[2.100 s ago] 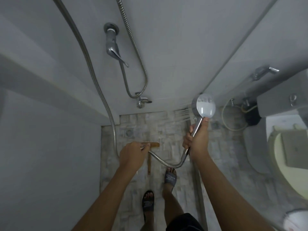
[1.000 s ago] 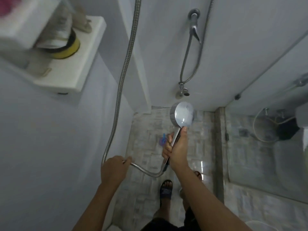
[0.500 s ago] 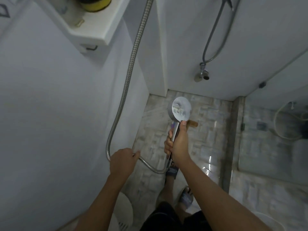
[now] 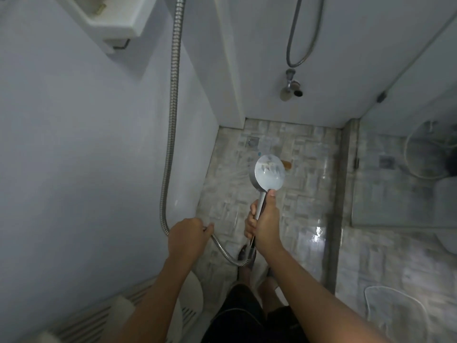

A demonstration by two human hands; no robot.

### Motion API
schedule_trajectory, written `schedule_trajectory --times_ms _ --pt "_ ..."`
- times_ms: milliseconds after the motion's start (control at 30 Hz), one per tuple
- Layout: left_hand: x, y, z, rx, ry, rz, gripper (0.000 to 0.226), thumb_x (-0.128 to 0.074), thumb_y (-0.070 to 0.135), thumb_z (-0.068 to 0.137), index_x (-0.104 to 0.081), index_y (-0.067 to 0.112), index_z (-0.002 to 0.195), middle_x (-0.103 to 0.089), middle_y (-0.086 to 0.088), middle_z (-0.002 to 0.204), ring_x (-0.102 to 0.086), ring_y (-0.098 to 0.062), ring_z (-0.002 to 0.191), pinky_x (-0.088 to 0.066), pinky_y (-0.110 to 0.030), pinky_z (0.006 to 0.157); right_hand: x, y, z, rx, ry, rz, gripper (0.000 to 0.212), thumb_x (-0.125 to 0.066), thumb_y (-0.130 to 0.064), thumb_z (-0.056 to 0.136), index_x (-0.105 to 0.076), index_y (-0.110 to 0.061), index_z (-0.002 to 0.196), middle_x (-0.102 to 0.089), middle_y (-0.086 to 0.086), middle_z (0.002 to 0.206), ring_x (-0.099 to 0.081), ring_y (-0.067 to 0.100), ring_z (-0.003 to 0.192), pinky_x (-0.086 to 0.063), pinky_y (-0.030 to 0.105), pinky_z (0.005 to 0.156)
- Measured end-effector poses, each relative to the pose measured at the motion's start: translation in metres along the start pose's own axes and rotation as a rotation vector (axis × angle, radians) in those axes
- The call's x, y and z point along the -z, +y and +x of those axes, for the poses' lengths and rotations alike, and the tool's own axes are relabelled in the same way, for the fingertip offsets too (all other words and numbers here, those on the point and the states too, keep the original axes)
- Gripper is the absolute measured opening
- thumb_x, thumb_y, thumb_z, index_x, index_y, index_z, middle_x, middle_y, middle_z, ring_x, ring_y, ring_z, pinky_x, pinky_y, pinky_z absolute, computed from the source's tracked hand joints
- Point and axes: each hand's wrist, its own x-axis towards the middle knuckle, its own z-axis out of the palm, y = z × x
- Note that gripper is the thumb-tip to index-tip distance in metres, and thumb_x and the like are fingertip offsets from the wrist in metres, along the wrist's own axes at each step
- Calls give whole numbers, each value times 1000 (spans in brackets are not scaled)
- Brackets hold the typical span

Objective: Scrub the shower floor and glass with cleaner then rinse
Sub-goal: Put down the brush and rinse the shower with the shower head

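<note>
Chrome shower head [image 4: 269, 175] with whitish face. Ribbed silver hose [image 4: 173, 120] at nine o'clock. Mottled grey-beige mosaic floor [image 4: 306, 201]. Pale blue-grey wall [image 4: 74, 144] at ten o'clock.

White shelf [image 4: 116, 23] fixed high on left wall. Metal wall valve [image 4: 290, 85] on rear wall, grey hose loop [image 4: 288, 49] hanging just above it. White slatted plastic piece [image 4: 94, 318] at lower left. Thin white tube [image 4: 406, 154] coiled at far right, blurred.

Two hands are showing, the left hand [image 4: 190, 237] and the right hand [image 4: 265, 226]; one shower head [image 4: 269, 175] is showing; two metal hoses are hanging, a long hose [image 4: 173, 120] and a looped hose [image 4: 288, 50]; one wall valve [image 4: 290, 85] is showing; two floor drains are showing, a near drain [image 4: 252, 141] and a far drain [image 4: 387, 162].
</note>
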Motion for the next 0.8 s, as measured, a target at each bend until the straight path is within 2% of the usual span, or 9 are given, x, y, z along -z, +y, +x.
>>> schedule_trajectory --times_ms 267,433,567,667,800 --pt "-10 35 0 -64 -39 11 57 -53 53 98 -38 23 52 -38 12 53 -35 -3 48 -15 -22 44 47 0 -3 44 137 21 72 -27 -72 95 -42 -15 55 -28 4 45 -26 16 35 -24 23 43" --pt "-19 68 0 -133 -38 -47 56 -57 49 97 -40 21 52 -45 9 54 -52 -13 56 -29 -30 49 79 -1 -8 136 251 13 72 -29 -69 97 -43 -11 59 -31 5 46 -29 15 38 -26 22 43" --pt "-26 100 1 -182 -57 -53 55 -57 52 96 -44 19 54 -63 -1 64 -61 -18 62 -46 -32 57 105 -3 -13 227 315 -15 77 -32 -82 80 -44 -9 59 -31 5 46 -29 15 36 -26 21 42" --pt "-30 125 3 -230 -72 -54 56 -57 53 96 -43 20 53 -65 -3 64 -62 -19 61 -49 -33 58 130 -11 -20 292 382 2 74 -34 -82 77 -44 -11 58 -32 5 45 -30 15 35 -27 21 41" --pt "-36 164 0 -298 -75 -38 54 -55 57 95 -59 14 62 -67 -3 69 -63 -19 65 -48 -33 61 169 -22 -28 371 496 -20 76 -32 -78 83 -46 -6 63 -34 8 48 -34 19 40 -29 28 44"
